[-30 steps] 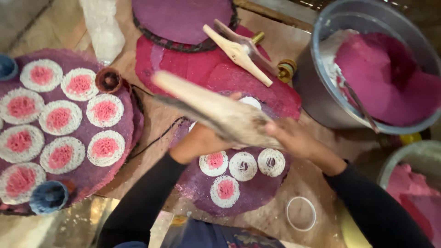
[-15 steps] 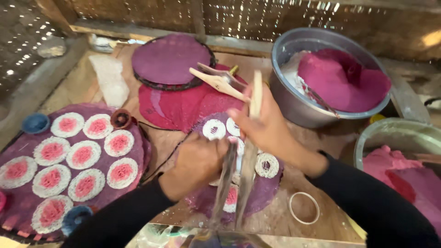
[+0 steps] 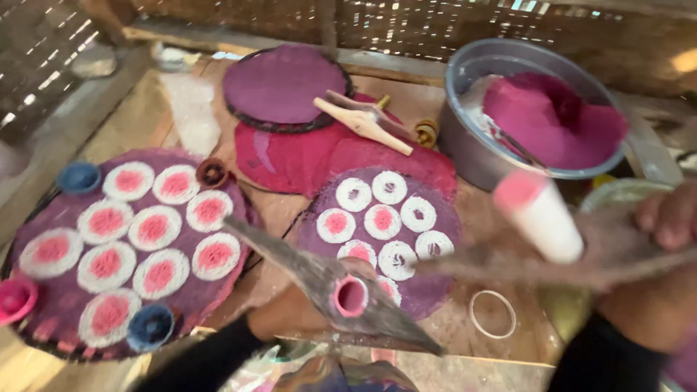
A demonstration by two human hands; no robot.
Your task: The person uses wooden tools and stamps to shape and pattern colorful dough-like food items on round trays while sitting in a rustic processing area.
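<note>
Here, the metal basin (image 3: 465,145) holds pink powder (image 3: 555,120); right hand (image 3: 671,218) fingers grip a blurred stick (image 3: 552,265).

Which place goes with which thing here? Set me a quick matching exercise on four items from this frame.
Things:
1. metal bowl
2. blue cup
3. white ring
4. wooden tool

Places:
A. far left, beside the big purple mat
B. on the red mat, centre top
C. upper right, holding pink powder
D. lower right of the small purple mat

Pairs: 1-C, 2-A, 3-D, 4-B
</note>
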